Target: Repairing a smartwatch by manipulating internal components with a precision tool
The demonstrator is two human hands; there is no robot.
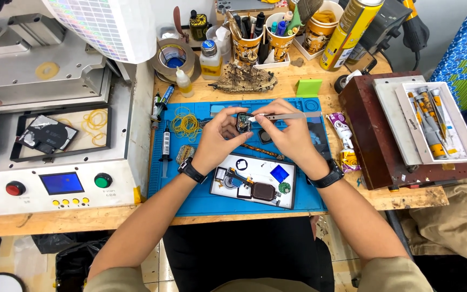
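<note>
My left hand pinches a small square smartwatch body above the blue work mat. My right hand holds silver tweezers whose tip points left onto the top of the watch body. Both wrists wear black watches. Below the hands lies a white tray with small watch parts, a blue square and a brown oval piece. A coil of yellow rubber bands and a syringe rest on the mat to the left.
A white machine with red and green buttons and a blue screen stands at left. Cups of tools, tape roll, small bottles and a yellow spray can line the back. A brown box holding a screwdriver set sits at right.
</note>
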